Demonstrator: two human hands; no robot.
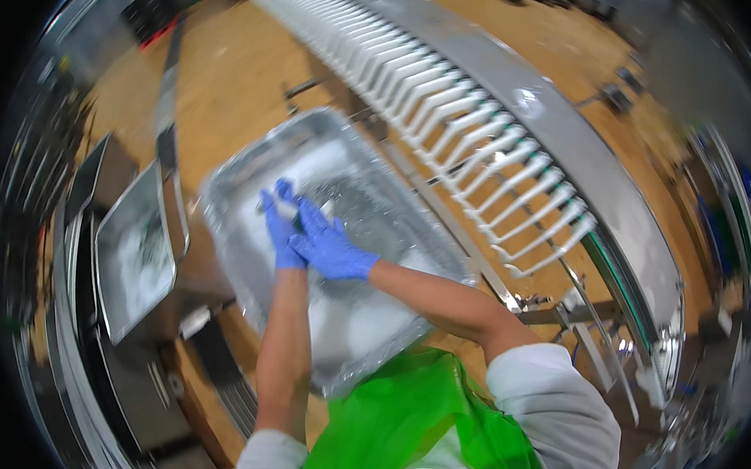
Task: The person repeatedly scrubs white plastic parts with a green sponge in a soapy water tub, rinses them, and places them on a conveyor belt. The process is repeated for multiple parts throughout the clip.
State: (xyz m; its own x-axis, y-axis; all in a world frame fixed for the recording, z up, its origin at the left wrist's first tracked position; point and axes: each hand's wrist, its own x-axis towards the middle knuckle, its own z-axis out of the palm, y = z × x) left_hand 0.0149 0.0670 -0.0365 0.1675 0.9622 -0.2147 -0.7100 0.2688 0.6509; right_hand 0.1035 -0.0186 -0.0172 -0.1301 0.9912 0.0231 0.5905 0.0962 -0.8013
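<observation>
Under the left hand (283, 238) and the right hand (335, 247) there is a grey rectangular tub (273, 139), lined with clear film (337, 378). White material (342, 318) lies in it nearer the body than both hands; a grey, wet-looking patch (374, 213) lies to the right of the right hand's fingers.

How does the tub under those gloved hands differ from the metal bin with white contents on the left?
The tub looks lined with crinkled clear plastic; the bin looks bare. The left hand and right hand are over the tub; neither is over the bin. The tub's opening looks larger than the bin's. Both are open-topped with white contents.
</observation>
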